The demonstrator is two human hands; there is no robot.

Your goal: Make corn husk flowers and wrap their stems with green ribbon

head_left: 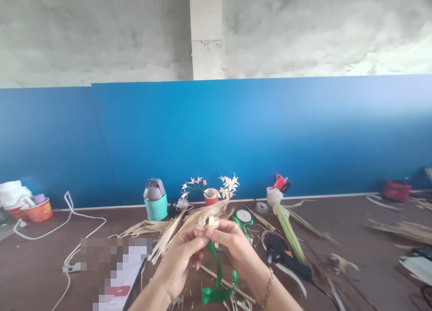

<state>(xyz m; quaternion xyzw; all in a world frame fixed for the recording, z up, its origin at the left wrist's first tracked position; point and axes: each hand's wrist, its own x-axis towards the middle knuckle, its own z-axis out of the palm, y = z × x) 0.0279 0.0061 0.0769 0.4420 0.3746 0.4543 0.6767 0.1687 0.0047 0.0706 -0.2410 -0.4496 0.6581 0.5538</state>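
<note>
Both hands meet at the middle of the view, above the table. My right hand (229, 239) pinches a small cream flower (212, 222) at its base, with thumb and finger together. Close beside it, my left hand (184, 252) has its fingers closed just below the flower, around the upper end of a green ribbon (218, 270). The ribbon hangs down between the hands and curls near the bottom. The flower's stem is hidden by the fingers. Behind the hands lie dried husks (202, 214) and a green ribbon spool (243, 216).
A red cup (211, 196) with flower sprays and a teal container (156, 206) stand at the back. On the right are a black glue gun (286, 259), tape roll (261, 207) and green stalks (286, 230). White cable (94, 227) lies left.
</note>
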